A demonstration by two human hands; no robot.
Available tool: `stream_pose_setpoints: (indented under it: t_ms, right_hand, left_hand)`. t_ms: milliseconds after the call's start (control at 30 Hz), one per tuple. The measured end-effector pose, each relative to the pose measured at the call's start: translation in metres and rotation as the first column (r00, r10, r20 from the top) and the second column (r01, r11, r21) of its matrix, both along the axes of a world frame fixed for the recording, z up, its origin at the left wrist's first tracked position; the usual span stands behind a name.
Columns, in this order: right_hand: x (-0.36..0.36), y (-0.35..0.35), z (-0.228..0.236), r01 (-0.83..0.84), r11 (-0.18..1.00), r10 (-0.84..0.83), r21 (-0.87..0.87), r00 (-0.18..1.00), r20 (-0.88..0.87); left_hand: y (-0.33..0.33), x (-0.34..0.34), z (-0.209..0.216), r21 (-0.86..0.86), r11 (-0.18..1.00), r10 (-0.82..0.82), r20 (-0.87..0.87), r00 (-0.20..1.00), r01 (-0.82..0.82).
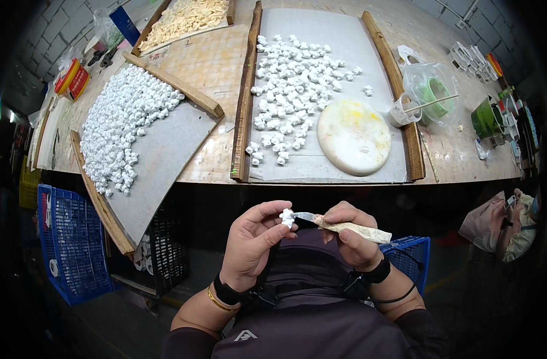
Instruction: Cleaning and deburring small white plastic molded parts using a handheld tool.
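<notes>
Between the thumb and fingers of my left hand [254, 242] is a small white figurine [287, 218], held upright over my lap. My right hand [356, 236] grips a knife by its pale wrapped handle [363, 232]. The knife's thin blade [304, 216] points left, and its tip meets the figurine's right side or lies just beside it; I cannot tell which. Beyond my hands, many similar white figurines [291, 90] lie spread on a paper-covered board [285, 170] with wooden side rails.
A round whitish disc [354, 137] lies on that board. To the left, a tilted board [154, 173] carries a dense heap of white pieces [115, 122]. White cup [399, 112] and green cup [438, 96] stand at the right rail. Blue crates [76, 239] sit below the table.
</notes>
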State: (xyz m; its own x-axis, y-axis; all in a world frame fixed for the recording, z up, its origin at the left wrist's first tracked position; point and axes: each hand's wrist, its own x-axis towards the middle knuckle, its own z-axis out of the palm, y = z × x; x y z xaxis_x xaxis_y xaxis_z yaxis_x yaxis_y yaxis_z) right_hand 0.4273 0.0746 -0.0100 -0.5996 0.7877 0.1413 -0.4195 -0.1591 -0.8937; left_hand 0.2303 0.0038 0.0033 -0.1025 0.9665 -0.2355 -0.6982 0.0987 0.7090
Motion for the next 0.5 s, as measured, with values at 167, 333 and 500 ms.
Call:
stream_pose_setpoints:
  t_ms: [167,333,500]
  right_hand:
    - [0.0021,0.0014,0.0005,-0.019,0.996,0.013,0.082,0.997,0.069]
    - [0.0003,-0.0009,-0.0005,0.053,0.997,-0.057,0.046,0.996,0.068]
    - [-0.0021,-0.0025,0.001,0.133,0.98,-0.149,0.147,0.983,0.104]
  left_hand:
    - [-0.0002,0.0007,-0.0004,-0.018,1.0,0.0,0.006,1.0,0.0]
    - [0.0003,0.0007,-0.001,-0.017,1.0,0.011,0.021,1.0,-0.011]
    - [0.0009,0.0005,-0.0033,-0.021,1.0,0.023,0.027,0.999,-0.022]
